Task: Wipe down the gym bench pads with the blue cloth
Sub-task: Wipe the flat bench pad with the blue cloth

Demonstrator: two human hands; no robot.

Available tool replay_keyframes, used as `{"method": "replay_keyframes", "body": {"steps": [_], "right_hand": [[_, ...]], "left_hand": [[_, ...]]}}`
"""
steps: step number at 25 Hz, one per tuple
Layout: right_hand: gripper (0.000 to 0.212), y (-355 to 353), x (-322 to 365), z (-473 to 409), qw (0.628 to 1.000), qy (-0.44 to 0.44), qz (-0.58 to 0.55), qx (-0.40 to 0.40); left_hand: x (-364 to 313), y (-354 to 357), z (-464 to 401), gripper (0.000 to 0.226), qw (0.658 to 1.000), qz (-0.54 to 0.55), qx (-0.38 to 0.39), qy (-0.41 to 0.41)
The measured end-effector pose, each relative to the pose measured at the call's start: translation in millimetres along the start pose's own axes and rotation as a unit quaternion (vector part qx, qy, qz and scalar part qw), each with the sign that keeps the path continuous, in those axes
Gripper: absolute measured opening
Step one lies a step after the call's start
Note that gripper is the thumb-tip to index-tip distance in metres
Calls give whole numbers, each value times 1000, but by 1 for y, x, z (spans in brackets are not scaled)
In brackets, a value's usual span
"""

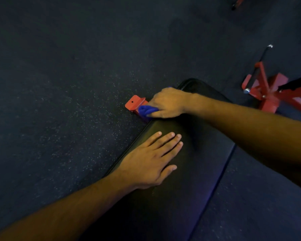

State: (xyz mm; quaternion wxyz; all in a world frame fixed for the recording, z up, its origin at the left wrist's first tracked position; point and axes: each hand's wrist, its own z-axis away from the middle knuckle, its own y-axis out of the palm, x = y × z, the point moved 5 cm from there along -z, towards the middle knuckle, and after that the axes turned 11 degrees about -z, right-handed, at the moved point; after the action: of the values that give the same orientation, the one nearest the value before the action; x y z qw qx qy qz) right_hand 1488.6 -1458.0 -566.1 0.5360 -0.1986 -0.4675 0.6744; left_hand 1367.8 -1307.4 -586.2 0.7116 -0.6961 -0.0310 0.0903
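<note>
Across the left of the frame, the dark speckled floor [59, 101] was seen, dimly lit. Lower centre, the left hand [149, 162] was laid flat on the black bench pad [189, 180], fingers straight and slightly spread, nothing gripped. Just above it, at the pad's left edge, the blue cloth [146, 110] was bunched up and held by the right hand [169, 103], fingers curled around it (only a small fold was left showing). A red bracket [134, 103] of the bench frame was touched by the cloth on its left side. At the right edge, a red metal frame [268, 91] was seen, well apart from the pad.
</note>
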Motion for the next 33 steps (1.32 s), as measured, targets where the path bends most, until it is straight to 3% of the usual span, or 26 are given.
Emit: {"method": "replay_keyframes", "body": {"steps": [5,7,10,13,15,18,20,22,25,28,30,33], "right_hand": [[36,-18,-105,16,982,184,-25,-26],[28,-16,-90,12,984,178,0,-20],[28,0,-26,8,997,66,23,-37],[29,7,34,9,998,-35,-46,-18],[26,4,30,13,997,-51,-56,-6],[36,-11,-41,21,998,44,-10,-40],[28,-23,-84,29,983,175,-25,-42],[25,-22,-91,23,970,234,-48,-50],[43,1,-33,5,977,197,-13,-81],[50,-2,21,8,975,163,-115,-101],[48,-36,26,27,917,217,-256,-216],[46,-75,7,102,745,324,-353,-465]], "left_hand": [[1,1,2,65,1000,-9,-21,-2],[2,1,1,65,1000,-2,-20,1],[1,0,1,65,1000,3,-19,3],[1,-1,1,65,1000,22,-16,0],[1,-1,1,65,1000,21,-21,-2],[2,0,2,65,999,13,-33,-2],[2,0,4,65,999,11,-39,-7],[1,0,2,65,999,16,-42,-8],[2,2,1,64,999,17,-39,-10],[3,0,-1,64,999,25,-21,-2],[2,-6,0,64,1000,28,5,5],[-2,-10,1,66,1000,11,28,6]]}}
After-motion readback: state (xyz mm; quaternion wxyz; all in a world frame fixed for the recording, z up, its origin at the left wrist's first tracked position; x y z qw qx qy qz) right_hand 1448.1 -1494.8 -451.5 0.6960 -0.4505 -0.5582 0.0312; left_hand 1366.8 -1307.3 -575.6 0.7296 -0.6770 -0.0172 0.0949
